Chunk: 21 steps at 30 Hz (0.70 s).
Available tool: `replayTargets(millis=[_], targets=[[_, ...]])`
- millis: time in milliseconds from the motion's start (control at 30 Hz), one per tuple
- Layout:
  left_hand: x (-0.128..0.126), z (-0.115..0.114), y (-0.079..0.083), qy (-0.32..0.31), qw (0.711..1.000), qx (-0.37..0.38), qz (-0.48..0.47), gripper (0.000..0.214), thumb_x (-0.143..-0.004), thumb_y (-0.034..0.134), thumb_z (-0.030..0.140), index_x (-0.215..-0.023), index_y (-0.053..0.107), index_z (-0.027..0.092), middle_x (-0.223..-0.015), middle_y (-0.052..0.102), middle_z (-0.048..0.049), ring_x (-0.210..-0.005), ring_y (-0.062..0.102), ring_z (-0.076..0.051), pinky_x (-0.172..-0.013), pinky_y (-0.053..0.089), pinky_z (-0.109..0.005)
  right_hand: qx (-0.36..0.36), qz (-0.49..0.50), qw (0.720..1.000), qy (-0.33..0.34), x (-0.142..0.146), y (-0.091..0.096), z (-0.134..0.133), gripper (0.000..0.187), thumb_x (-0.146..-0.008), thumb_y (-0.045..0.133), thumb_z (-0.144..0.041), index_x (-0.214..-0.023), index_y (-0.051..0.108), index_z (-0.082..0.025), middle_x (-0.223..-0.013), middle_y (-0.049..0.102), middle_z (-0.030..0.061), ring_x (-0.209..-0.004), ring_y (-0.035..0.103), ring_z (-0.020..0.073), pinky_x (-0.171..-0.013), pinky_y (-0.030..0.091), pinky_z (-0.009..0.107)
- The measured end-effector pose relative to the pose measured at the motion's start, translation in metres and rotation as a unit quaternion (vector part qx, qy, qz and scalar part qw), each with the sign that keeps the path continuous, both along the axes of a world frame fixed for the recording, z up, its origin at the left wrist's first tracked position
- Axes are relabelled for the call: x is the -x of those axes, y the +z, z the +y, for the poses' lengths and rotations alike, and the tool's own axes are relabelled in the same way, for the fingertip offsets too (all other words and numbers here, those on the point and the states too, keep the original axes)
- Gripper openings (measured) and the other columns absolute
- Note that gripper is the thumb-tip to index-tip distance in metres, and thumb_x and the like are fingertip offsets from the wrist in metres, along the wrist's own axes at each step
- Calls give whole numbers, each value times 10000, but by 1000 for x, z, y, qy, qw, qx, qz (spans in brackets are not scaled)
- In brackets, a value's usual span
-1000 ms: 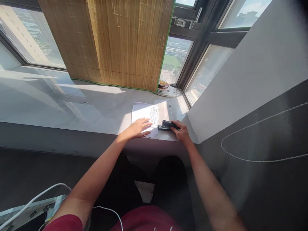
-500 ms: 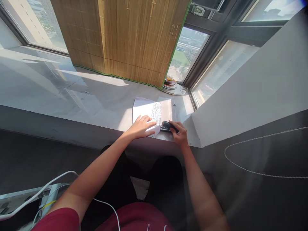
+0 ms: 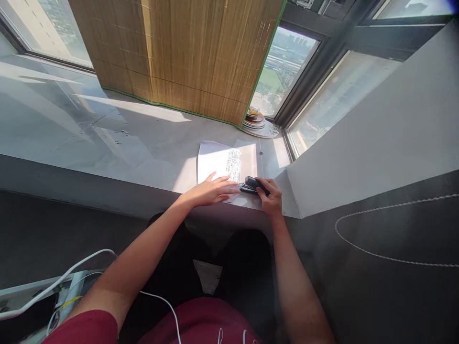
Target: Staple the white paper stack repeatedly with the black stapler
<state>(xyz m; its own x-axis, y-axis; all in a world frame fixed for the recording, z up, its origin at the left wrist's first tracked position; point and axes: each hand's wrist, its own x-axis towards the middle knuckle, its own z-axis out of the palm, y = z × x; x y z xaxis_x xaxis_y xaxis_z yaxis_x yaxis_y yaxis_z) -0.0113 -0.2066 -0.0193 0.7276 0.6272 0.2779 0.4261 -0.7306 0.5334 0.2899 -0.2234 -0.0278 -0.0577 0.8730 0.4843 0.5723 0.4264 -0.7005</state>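
Note:
White sheets of paper (image 3: 213, 157), with dark writing along their right side, lie on the pale window ledge (image 3: 154, 162). My left hand (image 3: 211, 190) rests across the lower part of the paper, fingers stretched out and pointing right. At the paper's lower right edge is a black stapler (image 3: 253, 182), its upper arm raised from its base at the left end. My right hand (image 3: 270, 195) grips the stapler's right end between thumb and fingers. Whether the paper reaches between the stapler's jaws is hard to make out.
A bamboo blind (image 3: 179, 57) with green edging hangs over the window behind the ledge. Stacked plates (image 3: 256, 125) stand in the far right corner. A white wall (image 3: 366, 129) closes off the right side. A white cable (image 3: 64, 274) runs at lower left.
My left hand has shifted slightly right and down, its fingertips now nearer the stapler. The stapler's jaws look wider apart. The view has tilted a little.

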Motion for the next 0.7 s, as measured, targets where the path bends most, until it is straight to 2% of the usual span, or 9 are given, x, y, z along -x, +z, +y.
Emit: replayTargets(millis=[133, 333, 500, 600, 700], targets=[[0, 2, -4, -7, 1000, -1, -14, 411, -1062, 694, 303, -1430, 755, 475, -1664, 603, 44, -1627, 464, -357, -1421, 180, -600, -3, -2, 1000, 16, -1, 0, -1, 352, -1015, 625, -349, -1307, 816, -308, -1140, 735, 83, -1089, 706, 295, -989, 588, 475], [-1, 4, -7, -13, 1000, -1, -2, 419, -1077, 682, 360, -1479, 722, 472, -1718, 542, 32, -1653, 413, -382, -1419, 86, -655, -17, -21, 998, 52, 0, 0, -2, 366, -1047, 600, -351, -1349, 806, -339, -1153, 738, 86, -1110, 707, 300, -997, 599, 482], [-1, 2, -3, 1, 1000, 13, 15, 439, -1038, 719, 366, -1463, 729, 475, -1762, 478, 53, -1679, 364, -366, -1419, 72, -624, -26, -67, 994, 79, 11, 0, -4, 418, -1084, 583, -357, -1469, 745, -381, -1168, 721, 84, -1129, 688, 299, -1030, 580, 511], [-1, 1, -1, 5, 1000, 6, 25, 483, -1005, 760, 447, -1485, 716, 480, -1796, 424, 33, -1689, 316, -427, -1402, 57, -676, -25, -101, 991, 80, 23, 1, -7, 470, -1103, 528, -306, -1525, 696, -428, -1208, 690, 83, -1157, 659, 301, -1061, 557, 525], [0, 1, 0, -13, 999, -12, 45, 621, -952, 833, 472, -1551, 672, 446, -1819, 380, -24, -1695, 250, -499, -1375, 61, -747, -30, -127, 988, 76, 34, 2, -11, 528, -1101, 498, -248, -1553, 662, -465, -1251, 663, 83, -1172, 632, 304, -1079, 538, 522]])
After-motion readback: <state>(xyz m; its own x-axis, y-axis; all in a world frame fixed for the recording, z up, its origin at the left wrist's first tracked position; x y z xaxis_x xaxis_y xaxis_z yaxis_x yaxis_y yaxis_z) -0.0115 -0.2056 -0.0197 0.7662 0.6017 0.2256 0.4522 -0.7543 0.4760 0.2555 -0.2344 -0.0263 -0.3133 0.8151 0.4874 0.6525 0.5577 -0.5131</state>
